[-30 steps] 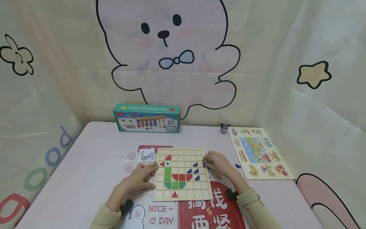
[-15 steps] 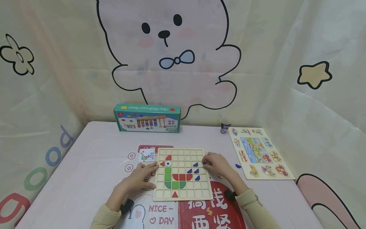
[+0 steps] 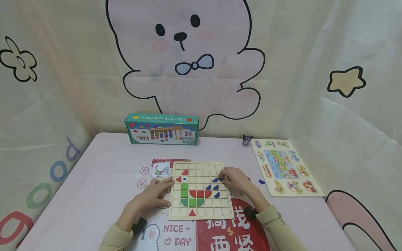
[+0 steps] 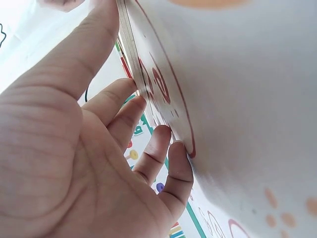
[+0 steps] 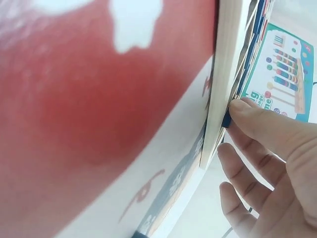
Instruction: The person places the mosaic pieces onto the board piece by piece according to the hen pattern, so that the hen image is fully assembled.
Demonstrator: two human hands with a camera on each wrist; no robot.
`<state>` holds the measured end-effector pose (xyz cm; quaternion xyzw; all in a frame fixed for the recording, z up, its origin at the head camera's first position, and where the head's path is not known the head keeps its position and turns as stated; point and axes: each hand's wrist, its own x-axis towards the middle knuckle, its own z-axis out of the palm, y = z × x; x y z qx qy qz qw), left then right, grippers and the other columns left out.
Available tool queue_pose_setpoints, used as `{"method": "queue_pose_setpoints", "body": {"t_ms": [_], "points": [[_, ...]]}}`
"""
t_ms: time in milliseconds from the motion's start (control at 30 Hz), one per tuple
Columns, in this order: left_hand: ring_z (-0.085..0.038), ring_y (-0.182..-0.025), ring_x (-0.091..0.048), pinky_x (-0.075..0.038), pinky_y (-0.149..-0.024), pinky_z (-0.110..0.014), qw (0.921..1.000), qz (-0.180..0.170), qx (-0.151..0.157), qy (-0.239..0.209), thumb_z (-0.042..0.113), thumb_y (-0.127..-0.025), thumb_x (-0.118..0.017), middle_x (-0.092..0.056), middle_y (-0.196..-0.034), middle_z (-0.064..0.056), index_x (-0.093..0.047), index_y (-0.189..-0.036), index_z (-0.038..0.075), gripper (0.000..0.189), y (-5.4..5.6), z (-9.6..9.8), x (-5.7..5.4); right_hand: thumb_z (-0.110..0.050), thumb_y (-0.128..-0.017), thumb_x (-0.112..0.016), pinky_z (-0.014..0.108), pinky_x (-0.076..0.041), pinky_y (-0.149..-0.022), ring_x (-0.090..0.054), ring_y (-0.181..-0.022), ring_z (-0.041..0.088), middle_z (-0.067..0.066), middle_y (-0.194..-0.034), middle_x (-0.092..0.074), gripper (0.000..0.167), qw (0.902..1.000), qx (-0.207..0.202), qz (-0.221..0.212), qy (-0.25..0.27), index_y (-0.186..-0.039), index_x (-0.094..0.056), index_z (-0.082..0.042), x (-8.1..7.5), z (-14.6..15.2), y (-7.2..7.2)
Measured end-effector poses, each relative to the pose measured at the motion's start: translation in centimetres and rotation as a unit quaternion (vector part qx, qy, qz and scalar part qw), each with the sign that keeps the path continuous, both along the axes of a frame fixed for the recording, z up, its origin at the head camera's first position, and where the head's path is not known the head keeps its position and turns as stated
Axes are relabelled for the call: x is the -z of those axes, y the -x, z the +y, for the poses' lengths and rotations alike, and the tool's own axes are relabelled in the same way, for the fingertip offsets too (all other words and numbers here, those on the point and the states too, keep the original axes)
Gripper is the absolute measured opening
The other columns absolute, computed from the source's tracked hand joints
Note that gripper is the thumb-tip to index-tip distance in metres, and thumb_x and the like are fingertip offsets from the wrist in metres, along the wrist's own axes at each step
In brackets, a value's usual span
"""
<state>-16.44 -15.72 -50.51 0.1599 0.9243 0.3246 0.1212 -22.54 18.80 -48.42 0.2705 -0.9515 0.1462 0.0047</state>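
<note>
A wooden grid board (image 3: 204,170) lies on the table, bearing a bird shape of red, green and blue pieces with a round eye tile (image 3: 185,179). Along the board's left edge, my left hand (image 3: 152,196) touches the rim with extended, slightly bent fingers. My right hand (image 3: 235,178) is over the upper right edge, pinching a small dark blue piece (image 5: 226,120) between thumb and index finger. In the head view that piece sits beside a blue triangular piece (image 3: 215,180) on the board. Several blue pieces form a tail nearby. A red triangle (image 3: 192,213) lies in the bottom row.
A small pattern card (image 3: 161,170) lies at the board's upper left. Loose blue pieces (image 3: 261,181) lie right of my right hand. Farther right is a picture puzzle board (image 3: 262,164) with a small dark figurine (image 3: 247,140) beside it. A green game box (image 3: 162,129) stands at the back.
My right hand has moved slightly left, over the board's right edge, with the blue piece. A loose blue piece now shows behind that hand. The left hand has stayed put.
</note>
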Motion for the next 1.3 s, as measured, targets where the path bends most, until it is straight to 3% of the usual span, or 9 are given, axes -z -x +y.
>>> {"method": "queue_pose_setpoints", "body": {"t_ms": [400,633,867,1300], "points": [[-0.014,-0.098,-0.032,-0.035,-0.074,-0.031,1.0000,-0.002,0.005,0.003,0.036,-0.070,-0.077,-0.031,-0.150,0.008,-0.045,-0.139,0.023,0.077,0.0,0.0,-0.1,-0.016,-0.081,-0.071,0.027,-0.043,-0.066,-0.054,-0.073,0.009,-0.006,-0.085,-0.063,0.017,0.9990,0.013,-0.036,0.022,-0.097,-0.069,-0.018,-0.3,0.1,-0.2],[-0.014,-0.098,-0.033,-0.035,-0.074,-0.032,1.0000,-0.007,0.001,0.004,0.036,-0.070,-0.078,-0.032,-0.149,0.008,-0.045,-0.139,0.024,0.077,0.0,0.1,-0.2,-0.016,-0.080,-0.071,0.031,-0.045,-0.069,-0.057,-0.077,0.010,-0.007,-0.085,-0.062,0.015,0.9994,0.023,-0.008,0.023,-0.095,-0.069,-0.018,-0.1,1.4,-0.2],[-0.014,-0.098,-0.032,-0.036,-0.075,-0.032,0.9999,-0.010,-0.004,0.004,0.036,-0.070,-0.078,-0.033,-0.149,0.008,-0.045,-0.138,0.025,0.077,-0.1,0.1,-0.1,-0.016,-0.080,-0.071,0.031,-0.044,-0.066,-0.056,-0.074,0.012,-0.004,-0.084,-0.063,0.015,0.9994,0.027,-0.009,0.020,-0.094,-0.069,-0.016,0.1,2.9,-0.7],[-0.015,-0.098,-0.032,-0.035,-0.075,-0.033,1.0000,-0.004,-0.003,0.000,0.035,-0.069,-0.078,-0.033,-0.149,0.006,-0.045,-0.138,0.022,0.078,-0.1,0.1,-0.4,-0.015,-0.082,-0.070,0.029,-0.042,-0.063,-0.053,-0.076,0.013,-0.001,-0.088,-0.064,0.017,0.9944,0.090,-0.029,0.047,-0.099,-0.070,-0.014,-0.9,6.8,-1.1]]}}
